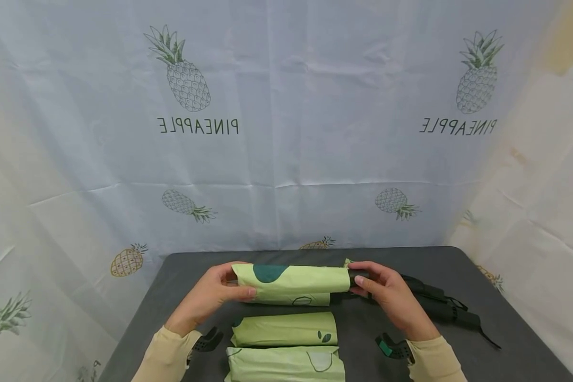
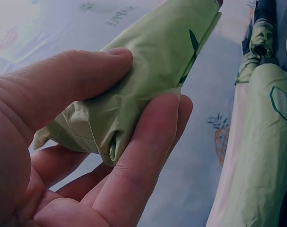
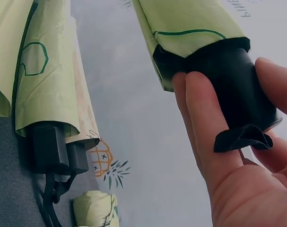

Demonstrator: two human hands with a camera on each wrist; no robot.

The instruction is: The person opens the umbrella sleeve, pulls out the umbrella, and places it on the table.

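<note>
Both hands hold a folded umbrella (image 1: 310, 278) wrapped in light green fabric with a dark green patch, level above the table. My left hand (image 1: 215, 292) pinches its gathered fabric end, the thumb (image 2: 91, 71) on top and fingers beneath. At the other end my right hand (image 1: 387, 292) grips the black handle (image 3: 238, 85), where a short black strap (image 3: 242, 138) hangs by the fingers. Just below and behind it shows another light green wrapped umbrella (image 1: 291, 300), partly hidden. Nearer me lie two more, a leaf-printed one (image 1: 286, 329) and a pale outlined one (image 1: 286, 363).
Black folded umbrellas (image 1: 444, 307) with wrist straps lie at the right of the dark grey table (image 1: 191, 270). A white pineapple-print curtain (image 1: 315, 148) hangs behind the table's back edge. Black bands (image 1: 207, 339) sit around both wrists.
</note>
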